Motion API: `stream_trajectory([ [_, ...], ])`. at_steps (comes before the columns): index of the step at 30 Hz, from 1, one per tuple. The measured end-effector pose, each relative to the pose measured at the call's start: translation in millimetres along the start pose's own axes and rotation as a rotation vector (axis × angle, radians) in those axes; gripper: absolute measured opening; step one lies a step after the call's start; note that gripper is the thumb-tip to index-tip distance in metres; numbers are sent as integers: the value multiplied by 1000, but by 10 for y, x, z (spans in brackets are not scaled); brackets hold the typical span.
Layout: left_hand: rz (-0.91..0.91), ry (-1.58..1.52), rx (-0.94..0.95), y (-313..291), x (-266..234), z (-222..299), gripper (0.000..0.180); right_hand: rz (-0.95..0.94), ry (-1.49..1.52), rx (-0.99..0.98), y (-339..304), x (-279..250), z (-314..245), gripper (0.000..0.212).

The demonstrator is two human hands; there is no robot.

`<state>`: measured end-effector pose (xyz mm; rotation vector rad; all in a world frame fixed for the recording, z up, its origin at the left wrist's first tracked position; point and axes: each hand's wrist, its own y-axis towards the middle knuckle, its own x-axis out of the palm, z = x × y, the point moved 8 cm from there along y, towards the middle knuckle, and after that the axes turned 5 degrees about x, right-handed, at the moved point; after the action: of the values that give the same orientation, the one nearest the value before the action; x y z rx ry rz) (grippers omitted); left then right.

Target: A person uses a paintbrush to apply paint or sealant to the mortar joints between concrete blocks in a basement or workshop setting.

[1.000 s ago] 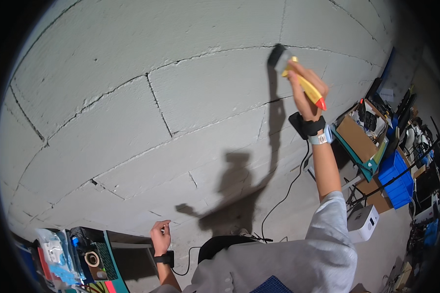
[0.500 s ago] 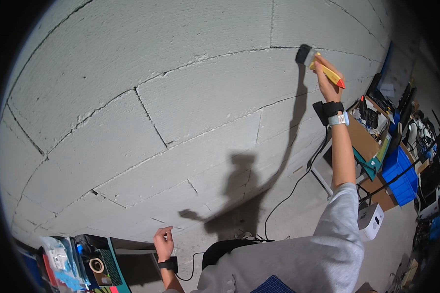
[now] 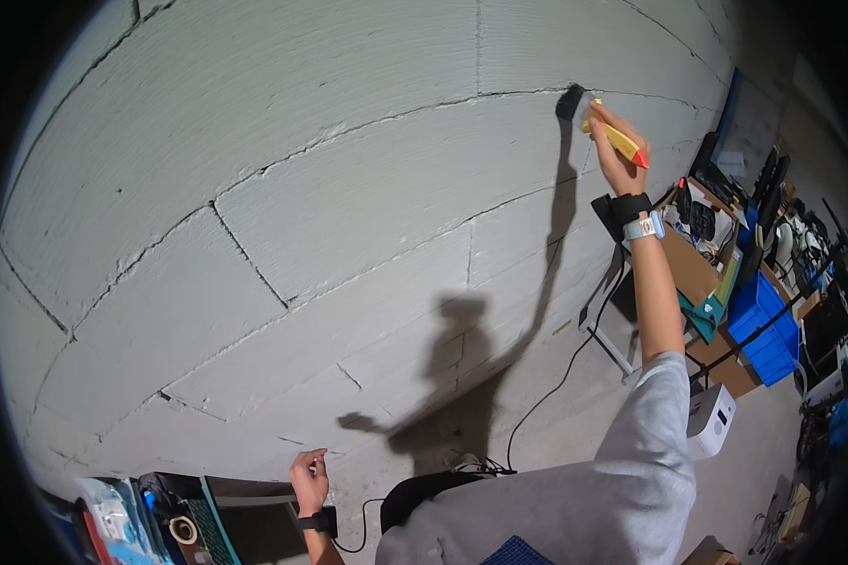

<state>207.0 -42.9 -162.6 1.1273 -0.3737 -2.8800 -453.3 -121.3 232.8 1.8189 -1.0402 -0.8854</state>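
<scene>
A flat paintbrush (image 3: 622,143) with black bristles, a pale metal band and a yellow handle ending in red is gripped by my right hand (image 3: 616,155). My right arm reaches up and forward. The bristles meet the pale block wall (image 3: 386,188) along a horizontal joint at the upper right, where the brush's shadow starts. Low on the left, my left hand (image 3: 309,482) hangs in front of the wall's foot, fingers loosely bent and nothing visible in it. Both wrists wear black bands, and the right one also has a light watch-like band (image 3: 644,226).
Shelving with plastic bags and a tape roll (image 3: 187,530) stands at lower left. On the right are a blue crate (image 3: 765,331), a cardboard box (image 3: 683,252), a white appliance (image 3: 711,421) and heaped gear. A black cable (image 3: 567,375) runs from my right wrist to the floor.
The view has shifted slightly, so the wall joints sit further left. The brush, still in my right hand, appears a little further left in view. My left hand stays low.
</scene>
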Motion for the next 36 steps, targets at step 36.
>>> stream_trajectory([
  [36,228,16,-99,-596,-634,-342,16,-365,456,-571,-1137,1133,-3157,34],
])
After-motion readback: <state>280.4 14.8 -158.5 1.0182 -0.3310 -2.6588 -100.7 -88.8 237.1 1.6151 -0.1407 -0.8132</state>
